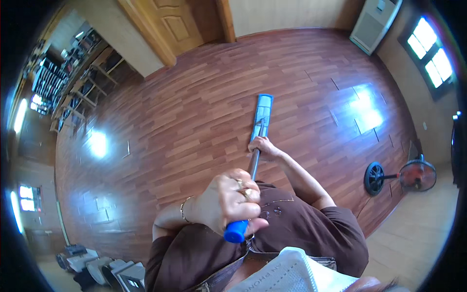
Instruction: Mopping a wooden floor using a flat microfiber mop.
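Note:
A flat mop (263,108) with a long blue head rests on the wood-patterned floor (194,107) ahead of me. Its grey metal pole slants back toward my chest and ends in a blue grip. My left hand (228,199), wearing rings and a bracelet, is wrapped round the top of the pole just above the blue end. Lower down, close to the mop head, my right hand (265,146) grips the pole with the arm stretched forward.
To the right stands a fan (417,175) on a round black base. A tall white floor unit (375,24) is at the far right wall, a wooden door (177,24) at the back. Chairs (87,92) line a counter at left; several items (102,267) sit lower left.

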A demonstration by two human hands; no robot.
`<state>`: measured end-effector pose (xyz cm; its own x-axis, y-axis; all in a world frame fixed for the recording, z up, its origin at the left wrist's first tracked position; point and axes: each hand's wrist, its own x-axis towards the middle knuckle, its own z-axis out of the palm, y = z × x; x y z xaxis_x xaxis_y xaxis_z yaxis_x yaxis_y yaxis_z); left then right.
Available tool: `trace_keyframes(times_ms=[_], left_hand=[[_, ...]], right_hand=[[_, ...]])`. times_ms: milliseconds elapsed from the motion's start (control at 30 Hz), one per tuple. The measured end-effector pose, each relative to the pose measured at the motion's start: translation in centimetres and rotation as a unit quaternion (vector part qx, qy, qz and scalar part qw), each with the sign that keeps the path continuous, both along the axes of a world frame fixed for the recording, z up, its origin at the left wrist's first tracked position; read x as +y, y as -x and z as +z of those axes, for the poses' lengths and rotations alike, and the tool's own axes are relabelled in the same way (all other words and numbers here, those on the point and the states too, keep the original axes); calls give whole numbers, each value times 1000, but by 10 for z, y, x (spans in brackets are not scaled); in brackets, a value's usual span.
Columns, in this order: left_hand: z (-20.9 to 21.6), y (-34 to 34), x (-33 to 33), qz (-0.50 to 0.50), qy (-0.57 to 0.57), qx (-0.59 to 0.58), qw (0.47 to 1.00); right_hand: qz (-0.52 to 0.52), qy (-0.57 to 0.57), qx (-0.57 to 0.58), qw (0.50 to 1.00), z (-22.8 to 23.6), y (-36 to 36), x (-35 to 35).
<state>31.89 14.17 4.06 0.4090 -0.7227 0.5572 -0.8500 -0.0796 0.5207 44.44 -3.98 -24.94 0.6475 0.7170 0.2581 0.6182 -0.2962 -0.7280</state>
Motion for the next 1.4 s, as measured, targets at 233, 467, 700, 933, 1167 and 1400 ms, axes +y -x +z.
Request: trace_keyframes(times_ms=[233, 467, 700, 933, 1167, 1400], left_hand=[[9, -8, -32, -98, -22, 25, 995], [-127, -67, -51, 85, -45, 94, 991], [-261, -97, -56, 93, -108, 236, 961], [-284, -83, -72, 181, -150, 112, 966], [-275, -51, -24, 327, -136, 157, 922], [-291, -10, 74, 526, -85, 167, 830]], right_hand=[[-27, -17, -26, 999, 50, 48, 4], [-178, -404, -23, 897, 238, 146, -70], [-109, -133, -319, 932, 298, 170, -71], [-39, -138, -369, 918, 297, 164, -86], [69, -162, -268, 947, 307, 135, -68], [259, -328, -173, 892, 252, 78, 8]])
